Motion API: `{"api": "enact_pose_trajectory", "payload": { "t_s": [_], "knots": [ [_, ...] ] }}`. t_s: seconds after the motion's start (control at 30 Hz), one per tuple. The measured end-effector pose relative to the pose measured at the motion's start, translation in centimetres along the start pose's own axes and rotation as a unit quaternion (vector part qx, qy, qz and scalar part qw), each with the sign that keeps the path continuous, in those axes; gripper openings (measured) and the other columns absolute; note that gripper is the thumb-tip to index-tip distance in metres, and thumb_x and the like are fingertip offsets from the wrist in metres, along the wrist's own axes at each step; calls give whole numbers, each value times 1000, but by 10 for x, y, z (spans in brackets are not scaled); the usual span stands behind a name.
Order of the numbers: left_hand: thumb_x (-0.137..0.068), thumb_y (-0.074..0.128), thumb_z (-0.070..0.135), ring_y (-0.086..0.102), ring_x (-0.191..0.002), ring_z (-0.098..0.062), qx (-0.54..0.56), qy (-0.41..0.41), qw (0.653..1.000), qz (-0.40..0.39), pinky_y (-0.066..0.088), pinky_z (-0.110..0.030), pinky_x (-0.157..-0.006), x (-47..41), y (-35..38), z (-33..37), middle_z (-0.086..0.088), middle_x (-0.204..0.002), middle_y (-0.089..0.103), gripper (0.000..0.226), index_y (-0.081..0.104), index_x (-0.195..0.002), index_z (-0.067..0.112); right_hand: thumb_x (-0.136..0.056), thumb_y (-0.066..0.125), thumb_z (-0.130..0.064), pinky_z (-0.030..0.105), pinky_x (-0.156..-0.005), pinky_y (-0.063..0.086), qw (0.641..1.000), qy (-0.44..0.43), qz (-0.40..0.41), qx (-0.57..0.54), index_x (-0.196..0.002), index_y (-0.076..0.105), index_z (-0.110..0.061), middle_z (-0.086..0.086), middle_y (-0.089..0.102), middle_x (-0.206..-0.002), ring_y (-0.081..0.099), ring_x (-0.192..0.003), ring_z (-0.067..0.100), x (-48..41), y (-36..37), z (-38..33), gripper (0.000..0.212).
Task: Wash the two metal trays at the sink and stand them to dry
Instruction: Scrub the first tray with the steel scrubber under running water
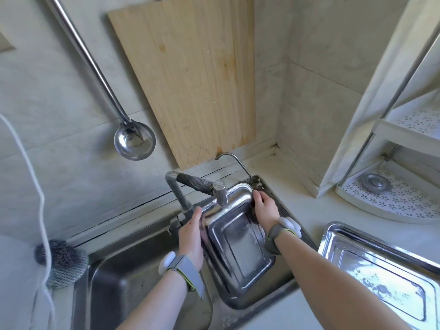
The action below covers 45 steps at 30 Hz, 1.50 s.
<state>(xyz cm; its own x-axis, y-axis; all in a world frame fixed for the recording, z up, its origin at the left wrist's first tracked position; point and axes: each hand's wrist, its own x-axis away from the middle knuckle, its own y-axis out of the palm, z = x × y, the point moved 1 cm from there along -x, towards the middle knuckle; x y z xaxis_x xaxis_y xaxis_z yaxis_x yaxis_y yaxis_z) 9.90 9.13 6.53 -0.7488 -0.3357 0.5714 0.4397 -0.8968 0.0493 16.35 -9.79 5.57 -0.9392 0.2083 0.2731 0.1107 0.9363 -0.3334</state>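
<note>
1. Over the sink (133, 265), a stainless tray (238, 248) lies open side up, its far end under the faucet (220, 194) spout. Its long axis runs from the spout back toward the person, angled slightly right.
2. Left hand (191, 234): laid along the tray's left long rim, fingers fairly straight. Whether the thumb hooks the rim cannot be told.
3. Right hand (265, 209): fingers curled over the far right corner, holding it. Something dark shows beneath the palm; it cannot be identified.
4. Both hands flank the tray across its short width, the right nearer the spout.
5. No running water is discernible.
6. Second tray (381, 277): flat on the counter (309, 210), right of the sink, untouched, nearer the right arm.
7. Judgement: the first tray is being washed; neither tray stands to dry yet.
8. Steel scourer (63, 263): on the sink's left rim, well apart from both hands.
</note>
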Motion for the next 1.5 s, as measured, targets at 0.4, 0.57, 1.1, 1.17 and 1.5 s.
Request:
{"api": "enact_pose_trajectory", "payload": {
  "t_s": [0.4,0.57,1.1,1.17,1.5],
  "knots": [
    [-84,56,60,59,-71,-24,-419,262,868,-51,43,-34,-66,5,11,11,0,-70,64,49,61,-80,12,-99,44,-35,35,-74,45,985,-107,-81,107,-89,64,-15,7,67,-86,60,-84,32,17,27,-27,31],
    [-98,36,48,61,-79,-38,-400,284,869,62,45,-35,-68,7,6,15,-14,-72,64,54,67,-83,7,-103,39,-24,27,-90,38,964,-216,-110,108,-127,57,-12,4,59,-107,54,-108,24,39,37,-14,33],
    [-96,34,53,55,-63,-31,-343,226,909,66,41,-35,-64,14,13,16,-10,-57,55,66,53,-60,1,-103,32,-26,35,-102,38,977,-26,-49,205,-134,51,-9,14,55,-135,50,-126,32,17,2,21,40],
    [-97,33,54,57,-72,-34,-374,236,895,50,40,-34,-66,12,20,12,-11,-68,62,62,63,-73,5,-102,31,-29,35,-105,38,973,-160,-95,139,-137,49,-10,11,55,-136,49,-127,27,34,32,-9,44],
    [-97,36,51,59,-71,-33,-367,245,895,67,40,-32,-65,6,14,17,-15,-71,64,58,60,-64,10,-101,32,-25,38,-91,45,973,-132,-92,164,-113,59,-15,11,64,-113,58,-103,31,21,24,-5,31]
  ]
}}
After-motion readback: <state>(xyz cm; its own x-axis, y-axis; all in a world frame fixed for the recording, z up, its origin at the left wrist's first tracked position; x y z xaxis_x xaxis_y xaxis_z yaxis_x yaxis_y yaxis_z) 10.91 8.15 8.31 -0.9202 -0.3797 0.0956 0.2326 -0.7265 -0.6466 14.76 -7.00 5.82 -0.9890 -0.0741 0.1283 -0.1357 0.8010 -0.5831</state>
